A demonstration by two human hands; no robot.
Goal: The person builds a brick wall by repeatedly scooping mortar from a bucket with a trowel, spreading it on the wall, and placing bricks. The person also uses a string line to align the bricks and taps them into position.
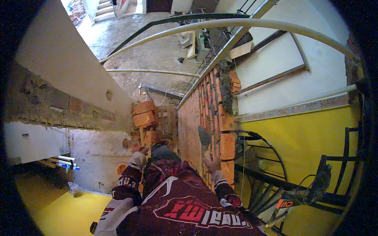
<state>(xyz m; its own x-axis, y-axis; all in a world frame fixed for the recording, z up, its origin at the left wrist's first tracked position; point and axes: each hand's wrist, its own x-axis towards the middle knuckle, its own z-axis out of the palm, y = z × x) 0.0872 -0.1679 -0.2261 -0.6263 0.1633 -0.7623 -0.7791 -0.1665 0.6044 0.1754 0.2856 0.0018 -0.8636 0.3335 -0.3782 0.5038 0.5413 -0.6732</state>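
The brick wall (192, 118) is already many rows high, and dark mortar (225, 87) lies along its upper edge, so I judge that much laying is done. This edge looks rough and uneven, so some work seems left there. The right hand (213, 162) has its grip closed around a trowel (204, 136); whether the blade touches the wall, I cannot tell. The left hand (140, 149) is near the stacked bricks (144, 118), which seem unlaid; its grip I cannot tell.
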